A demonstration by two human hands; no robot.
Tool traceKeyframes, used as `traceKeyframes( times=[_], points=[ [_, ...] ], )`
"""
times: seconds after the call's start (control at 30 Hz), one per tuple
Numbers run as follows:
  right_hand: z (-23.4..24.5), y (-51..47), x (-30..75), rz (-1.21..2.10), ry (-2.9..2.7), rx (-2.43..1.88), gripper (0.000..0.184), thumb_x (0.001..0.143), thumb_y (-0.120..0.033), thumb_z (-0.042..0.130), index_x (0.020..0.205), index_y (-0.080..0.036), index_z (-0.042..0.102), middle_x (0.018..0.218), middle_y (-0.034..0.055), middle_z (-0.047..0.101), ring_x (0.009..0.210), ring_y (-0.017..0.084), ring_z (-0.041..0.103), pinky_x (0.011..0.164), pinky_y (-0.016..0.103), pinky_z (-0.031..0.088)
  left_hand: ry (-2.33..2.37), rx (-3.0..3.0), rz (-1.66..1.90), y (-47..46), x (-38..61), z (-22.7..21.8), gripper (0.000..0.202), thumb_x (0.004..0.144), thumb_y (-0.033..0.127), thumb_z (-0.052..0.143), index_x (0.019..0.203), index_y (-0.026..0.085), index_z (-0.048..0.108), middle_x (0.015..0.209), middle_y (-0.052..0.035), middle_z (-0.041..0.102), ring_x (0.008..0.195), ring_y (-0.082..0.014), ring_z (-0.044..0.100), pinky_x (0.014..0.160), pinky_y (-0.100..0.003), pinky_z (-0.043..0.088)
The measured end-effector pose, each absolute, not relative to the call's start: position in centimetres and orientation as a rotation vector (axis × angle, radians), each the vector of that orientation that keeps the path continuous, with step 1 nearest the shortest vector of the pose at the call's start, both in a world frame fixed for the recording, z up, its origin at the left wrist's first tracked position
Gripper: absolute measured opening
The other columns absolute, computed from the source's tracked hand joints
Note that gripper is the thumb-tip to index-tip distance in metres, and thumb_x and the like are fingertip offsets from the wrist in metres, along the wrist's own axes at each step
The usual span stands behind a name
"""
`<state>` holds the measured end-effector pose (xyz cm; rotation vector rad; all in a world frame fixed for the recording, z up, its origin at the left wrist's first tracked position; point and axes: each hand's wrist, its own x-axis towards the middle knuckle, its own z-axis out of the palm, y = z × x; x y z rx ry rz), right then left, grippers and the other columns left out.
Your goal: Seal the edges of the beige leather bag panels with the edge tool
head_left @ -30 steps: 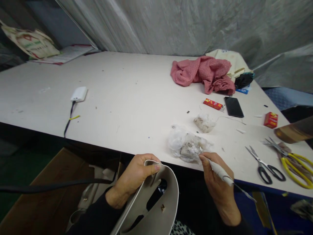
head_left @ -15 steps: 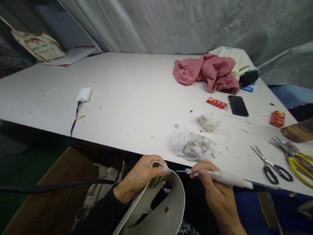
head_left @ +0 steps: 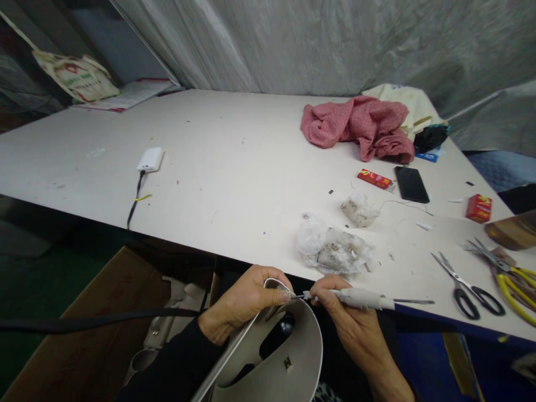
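My left hand (head_left: 245, 298) pinches the top edge of a curved beige bag-like piece (head_left: 304, 340), thumb in front. The piece has a long oval cutout and a small gold metal fitting (head_left: 287, 363) on its inner face. My right hand (head_left: 349, 315) is closed around an awl-like tool (head_left: 364, 298) with a white wrapped handle and thin metal ends. Its tip meets the piece's edge beside my left thumb; whether it has gone in I cannot tell.
On the white table (head_left: 234, 184) lie crumpled plastic with greyish lumps (head_left: 335, 248), black-handled scissors (head_left: 469, 287), yellow-handled cutters (head_left: 513, 276), a phone (head_left: 412, 184), red boxes (head_left: 479, 208), pink cloth (head_left: 355, 125) and a white corded device (head_left: 149, 159). A cardboard box (head_left: 79, 329) stands below left.
My right hand has moved left, bringing the tool's tip from a gap away to the beige piece's edge. My left hand keeps its hold. The view has shifted slightly.
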<state>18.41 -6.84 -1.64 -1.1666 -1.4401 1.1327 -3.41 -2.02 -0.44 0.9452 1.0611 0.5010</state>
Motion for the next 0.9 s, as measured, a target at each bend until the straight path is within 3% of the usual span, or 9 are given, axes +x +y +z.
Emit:
traceKeyframes(
  times=[0.5, 0.67, 0.8, 0.9],
  points=[
    [-2.9, -6.1, 16.3, 0.921, -1.363, -1.311, 0.030, 0.106, -0.038, 0.055, 0.085, -0.022, 0.069, 0.070, -0.0029, 0.066, 0.066, 0.013, 0.065, 0.065, 0.023, 0.050, 1.136, 0.985, 0.567, -2.4, -2.4, -1.3, 0.022, 0.069, 0.034, 0.075, 0.077, 0.015, 0.067, 0.064, 0.0028, 0.057, 0.059, -0.0115, 0.044, 0.057, -0.024, 0.033],
    [-3.7, -6.8, 16.9, 0.812, -1.562, -1.124, 0.024, 0.109, -0.035, 0.055, 0.094, -0.023, 0.069, 0.080, -0.0014, 0.070, 0.074, 0.014, 0.066, 0.069, 0.024, 0.053, 1.118, 0.976, 0.620, -2.4, -2.6, -1.9, 0.025, 0.068, 0.035, 0.077, 0.077, 0.014, 0.066, 0.065, 0.0017, 0.057, 0.060, -0.0120, 0.045, 0.059, -0.025, 0.033],
    [-2.9, -7.4, 17.9, 0.421, -2.015, -0.880, 0.007, 0.102, -0.023, 0.067, 0.107, -0.019, 0.070, 0.091, 0.0040, 0.076, 0.080, 0.019, 0.068, 0.073, 0.033, 0.053, 1.061, 0.898, 0.661, -2.4, -2.8, -2.3, 0.028, 0.066, 0.035, 0.080, 0.076, 0.014, 0.065, 0.063, 0.0017, 0.057, 0.058, -0.0117, 0.044, 0.057, -0.024, 0.032],
    [-2.0, -7.8, 18.3, 0.219, -2.133, -0.805, 0.020, 0.095, -0.015, 0.075, 0.114, -0.018, 0.069, 0.093, 0.0061, 0.079, 0.081, 0.022, 0.070, 0.073, 0.036, 0.053, 1.044, 0.843, 0.700, -2.5, -2.8, -2.2, 0.030, 0.066, 0.037, 0.082, 0.075, 0.015, 0.064, 0.061, 0.0030, 0.055, 0.056, -0.0107, 0.043, 0.055, -0.023, 0.031]
  ],
)
